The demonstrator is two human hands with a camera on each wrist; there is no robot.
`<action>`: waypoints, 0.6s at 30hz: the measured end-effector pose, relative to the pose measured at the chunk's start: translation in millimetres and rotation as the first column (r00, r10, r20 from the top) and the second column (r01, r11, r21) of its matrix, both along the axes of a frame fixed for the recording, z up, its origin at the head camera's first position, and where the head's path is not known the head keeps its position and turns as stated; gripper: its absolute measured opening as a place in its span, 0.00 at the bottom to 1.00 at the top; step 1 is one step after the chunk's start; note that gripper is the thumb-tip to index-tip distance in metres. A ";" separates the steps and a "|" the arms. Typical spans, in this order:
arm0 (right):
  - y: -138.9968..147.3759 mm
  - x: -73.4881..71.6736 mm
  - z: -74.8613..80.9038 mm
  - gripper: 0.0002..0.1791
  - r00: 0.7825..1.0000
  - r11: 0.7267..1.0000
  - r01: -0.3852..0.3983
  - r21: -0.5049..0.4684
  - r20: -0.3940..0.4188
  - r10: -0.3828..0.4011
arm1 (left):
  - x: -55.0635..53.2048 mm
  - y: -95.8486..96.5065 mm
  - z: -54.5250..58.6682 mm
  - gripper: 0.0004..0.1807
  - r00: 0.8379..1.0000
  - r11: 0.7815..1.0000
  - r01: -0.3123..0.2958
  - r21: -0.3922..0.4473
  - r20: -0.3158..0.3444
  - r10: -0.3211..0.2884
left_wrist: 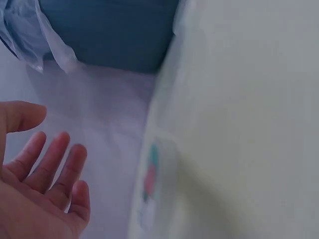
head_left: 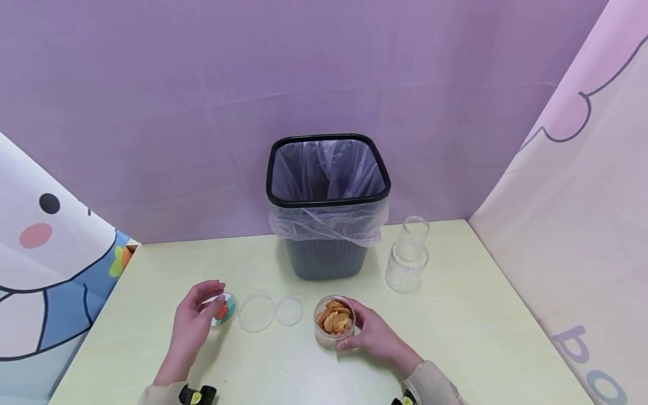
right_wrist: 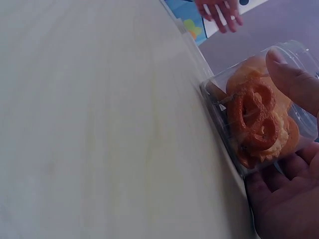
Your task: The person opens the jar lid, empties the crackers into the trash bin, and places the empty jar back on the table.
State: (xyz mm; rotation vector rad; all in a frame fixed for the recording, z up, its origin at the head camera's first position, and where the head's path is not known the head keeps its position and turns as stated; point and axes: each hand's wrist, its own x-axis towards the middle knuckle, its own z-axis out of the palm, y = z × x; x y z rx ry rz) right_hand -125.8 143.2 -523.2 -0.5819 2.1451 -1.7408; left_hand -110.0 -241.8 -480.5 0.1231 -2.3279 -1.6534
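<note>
My right hand (head_left: 374, 336) grips the side of a clear plastic jar (head_left: 326, 339), thumb on the near side and fingers behind it. Through its wall in the right wrist view show cookies (right_wrist: 256, 117), one shaped like a pretzel. The jar's top is uncovered. My left hand (head_left: 196, 316) hovers over a round lid (head_left: 231, 309) with a colourful print at the left, partly hidden by the fingers. In the left wrist view the left hand's fingers (left_wrist: 56, 167) are loosely bent with nothing between them, and the lid shows apart from them.
Two clear rings or discs, a larger one (head_left: 256, 331) and a smaller one (head_left: 289, 312), lie between lid and jar. Behind stands a dark bin (head_left: 328, 260) lined with a translucent bag. Two clear containers stand right of it, a nearer one (head_left: 403, 277) and a farther one (head_left: 416, 221).
</note>
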 end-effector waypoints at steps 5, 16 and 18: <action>-0.2 -0.1 0.6 0.52 1.000 1.000 -0.003 0.003 0.000 0.003 | -4.7 18.6 23.8 0.16 0.996 0.999 0.024 -0.042 -0.084 -0.027; 0.9 -1.4 -0.8 0.52 1.000 1.000 -0.016 -0.020 -0.004 0.016 | -24.9 52.8 83.6 0.15 0.947 0.966 0.004 -0.258 -0.310 -0.087; 0.8 -1.3 -0.7 0.52 1.000 1.000 -0.017 -0.022 -0.005 0.017 | -27.7 57.5 93.3 0.17 0.946 0.954 0.008 -0.299 -0.308 -0.104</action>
